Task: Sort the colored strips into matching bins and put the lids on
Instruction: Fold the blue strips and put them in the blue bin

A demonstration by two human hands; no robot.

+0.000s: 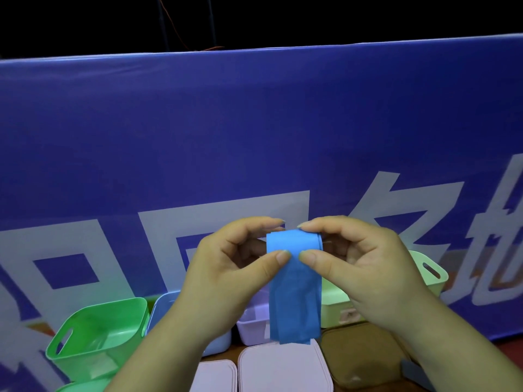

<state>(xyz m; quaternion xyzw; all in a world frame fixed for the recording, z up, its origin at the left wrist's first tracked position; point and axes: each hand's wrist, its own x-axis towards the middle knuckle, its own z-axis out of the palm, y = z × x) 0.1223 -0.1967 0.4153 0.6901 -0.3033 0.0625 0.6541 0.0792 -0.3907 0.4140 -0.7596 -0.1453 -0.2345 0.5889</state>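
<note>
Okay, blue banner (pixel 254 137) with white characters fills the far side. Four open bins sit along its foot: green bin (pixel 93 335) at left, light blue bin (pixel 164 309) next, lilac bin (pixel 252 326) in the middle, pale green bin (pixel 424 267) at right, all partly hidden by the arms. Nearer: big pink lid (pixel 277 369), small pink lid (pixel 215 374) to its left, brown lid (pixel 359 357) to its right. Left hand (pixel 226 267) and right hand (pixel 365 264) are raised mid-scene, each pinching the blue strip (pixel 294 292) between thumb and forefinger, thumb tips nearly meeting. The strip is folded over at the top, its tail hanging in the air in front of the lilac bin.
</note>
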